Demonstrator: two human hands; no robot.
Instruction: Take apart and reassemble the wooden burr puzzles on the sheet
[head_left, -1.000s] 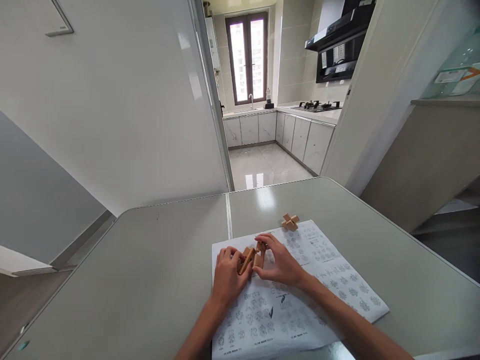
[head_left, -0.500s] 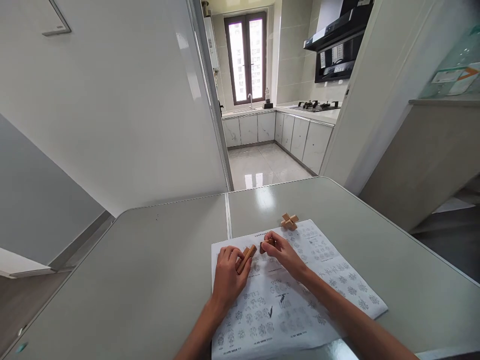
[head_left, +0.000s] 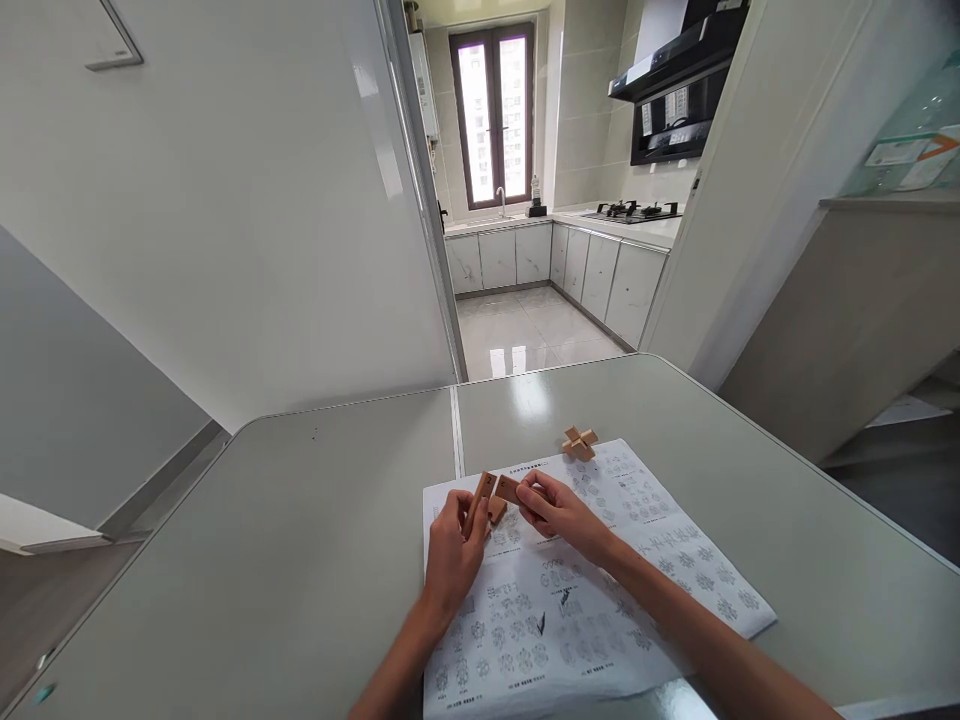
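My left hand [head_left: 456,550] pinches a brown wooden puzzle piece [head_left: 481,494] that stands up at a slant. Just right of its fingers, another wooden piece [head_left: 496,510] shows low over the paper; whether the hand touches it is unclear. Between thumb and fingers, my right hand [head_left: 555,508] grips a wooden puzzle piece [head_left: 508,489] pointing left, its tip close to the left hand's piece. Both raised pieces bear small dark marks. Beneath the hands lies a printed instruction sheet [head_left: 525,610] covered with small diagrams. An assembled wooden cross-shaped puzzle [head_left: 579,443] rests at the sheet's far edge.
The pale grey-green table [head_left: 322,560] has a white seam [head_left: 456,430] running away from me. Beyond its far edge, a doorway leads to a kitchen with a stove [head_left: 637,211]. A large clear bottle [head_left: 911,150] stands on a ledge at right.
My left hand has turned its piece more upright, uncovering another piece beside it. My right hand has moved its piece leftward, close to the left hand's, and more of it shows.
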